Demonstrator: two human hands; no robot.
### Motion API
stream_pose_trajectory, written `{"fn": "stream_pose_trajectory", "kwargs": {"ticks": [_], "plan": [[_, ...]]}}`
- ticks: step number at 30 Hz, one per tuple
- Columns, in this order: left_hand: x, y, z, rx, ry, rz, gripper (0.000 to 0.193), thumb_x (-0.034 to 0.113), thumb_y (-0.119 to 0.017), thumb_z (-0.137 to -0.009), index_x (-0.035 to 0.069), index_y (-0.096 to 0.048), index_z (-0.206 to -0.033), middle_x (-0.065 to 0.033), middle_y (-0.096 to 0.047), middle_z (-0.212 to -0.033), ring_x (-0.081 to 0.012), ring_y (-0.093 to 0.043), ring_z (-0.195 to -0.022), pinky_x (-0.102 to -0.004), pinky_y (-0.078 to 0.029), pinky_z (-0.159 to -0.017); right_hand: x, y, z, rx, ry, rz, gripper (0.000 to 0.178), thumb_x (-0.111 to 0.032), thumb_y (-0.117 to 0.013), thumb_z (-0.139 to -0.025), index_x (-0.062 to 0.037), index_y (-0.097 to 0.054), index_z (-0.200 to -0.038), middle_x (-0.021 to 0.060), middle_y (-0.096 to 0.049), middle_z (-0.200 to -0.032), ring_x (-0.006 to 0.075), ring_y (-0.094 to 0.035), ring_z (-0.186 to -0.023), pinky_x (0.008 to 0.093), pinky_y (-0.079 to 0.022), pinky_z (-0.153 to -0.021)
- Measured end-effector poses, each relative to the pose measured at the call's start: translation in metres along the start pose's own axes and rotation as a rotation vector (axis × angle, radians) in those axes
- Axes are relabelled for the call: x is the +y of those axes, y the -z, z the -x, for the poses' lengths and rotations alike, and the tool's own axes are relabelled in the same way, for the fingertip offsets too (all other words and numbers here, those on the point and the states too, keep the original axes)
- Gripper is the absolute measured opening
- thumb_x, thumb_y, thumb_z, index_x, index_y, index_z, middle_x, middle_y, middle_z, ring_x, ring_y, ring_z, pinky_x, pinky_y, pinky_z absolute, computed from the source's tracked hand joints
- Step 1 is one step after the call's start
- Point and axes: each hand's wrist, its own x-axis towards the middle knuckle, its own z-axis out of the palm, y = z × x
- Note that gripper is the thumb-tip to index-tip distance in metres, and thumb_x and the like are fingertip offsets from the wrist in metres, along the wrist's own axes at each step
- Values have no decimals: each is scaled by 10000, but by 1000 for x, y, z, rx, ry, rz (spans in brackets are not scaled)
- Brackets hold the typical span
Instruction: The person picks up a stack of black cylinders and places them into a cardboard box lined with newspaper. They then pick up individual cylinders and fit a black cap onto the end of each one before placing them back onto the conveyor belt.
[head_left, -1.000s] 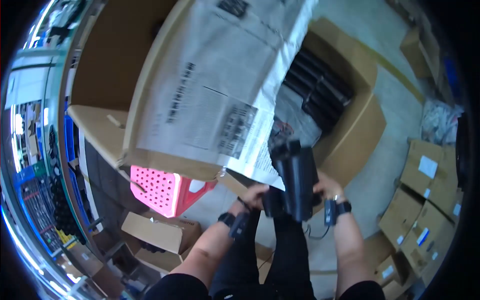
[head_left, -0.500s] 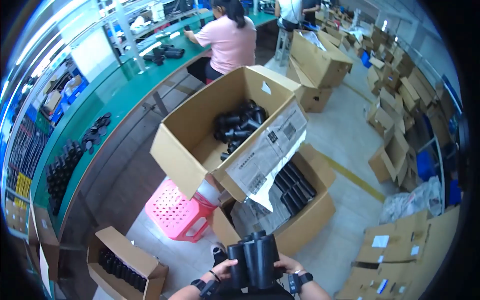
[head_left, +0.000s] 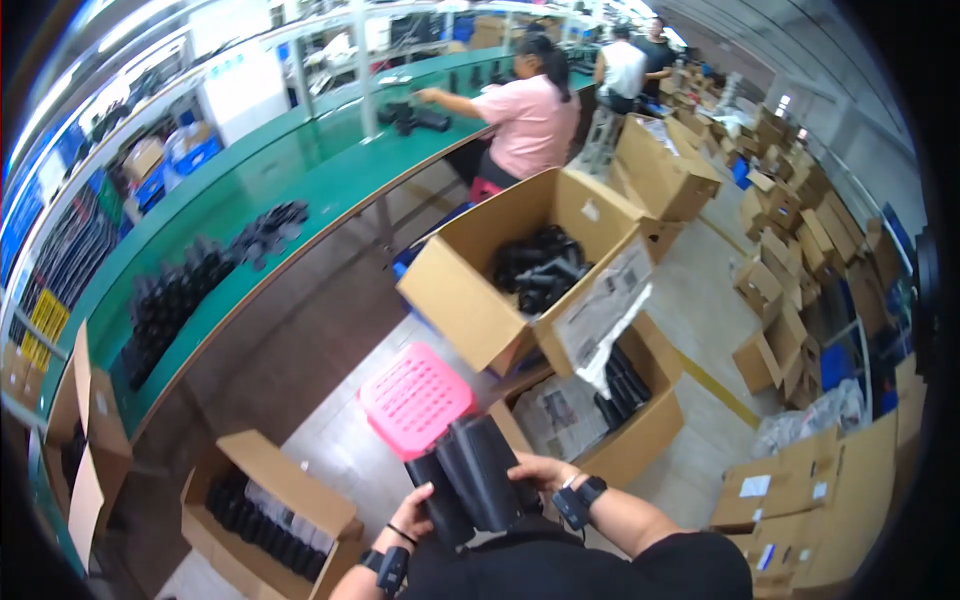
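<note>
Left hand (head_left: 412,512) and right hand (head_left: 543,472) are clamped on opposite sides of a cluster of black tubes (head_left: 476,474), held low before the torso; beyond, the largest open carton (head_left: 468,310) contains a jumbled heap of black parts (head_left: 545,268); partly hidden by it, a second open carton (head_left: 640,432) holds black cylinders (head_left: 626,385) beside a grey sheet (head_left: 562,418); at lower left, a smaller carton (head_left: 290,477) holds black pieces (head_left: 262,532) lined up in rows.

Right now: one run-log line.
left hand: holds black tubes | right hand: holds same tubes | things: pink stool beyond tubes | rest: green bench, large open carton
</note>
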Motion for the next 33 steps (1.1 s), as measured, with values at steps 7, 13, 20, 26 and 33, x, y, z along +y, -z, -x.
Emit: {"fn": "stream_pose_trajectory", "kwargs": {"ticks": [7,13,20,26,33], "plan": [[101,63,122,55,-95,59,502,301,-743,-791,13,-587,-1172,-127,-668,-1089,-267,-645,-997,-439,-498,-932,23,-102,-141,-125,-75,21,983,-319,-802,-708,-46,-249,-1475,96,-428,-1416,207,-422,-1293,340,-363,-1064],[130,114,192,25,-272,251,496,269,-725,-804,4,-578,-1197,-133,-658,-1130,-272,-631,-1041,-436,-469,-977,32,-166,-238,-239,-299,14,1006,-298,-805,-705,-60,-222,-1489,106,-393,-1449,219,-378,-1335,355,-306,-1113],[176,163,216,39,-489,398,446,240,-699,-816,11,-594,-1183,-138,-651,-1154,-290,-624,-1058,-450,-461,-992,17,-213,-341,-272,-442,51,920,-192,-773,-766,-88,-222,-1495,102,-406,-1437,217,-410,-1310,347,-370,-1073],[245,193,200,57,-554,512,484,266,-688,-822,3,-572,-1213,-157,-640,-1171,-330,-616,-1072,-493,-455,-997,-20,-223,-441,-252,-598,98,845,-169,-728,-823,-154,-224,-1501,98,-476,-1371,201,-536,-1195,370,-490,-959],[405,192,133,70,-566,429,598,274,-728,-792,7,-505,-1279,-159,-596,-1234,-338,-564,-1140,-498,-393,-1052,-106,-189,-568,-257,-545,59,806,-195,-727,-833,-127,-256,-1484,108,-491,-1361,205,-544,-1189,379,-472,-987]]}}
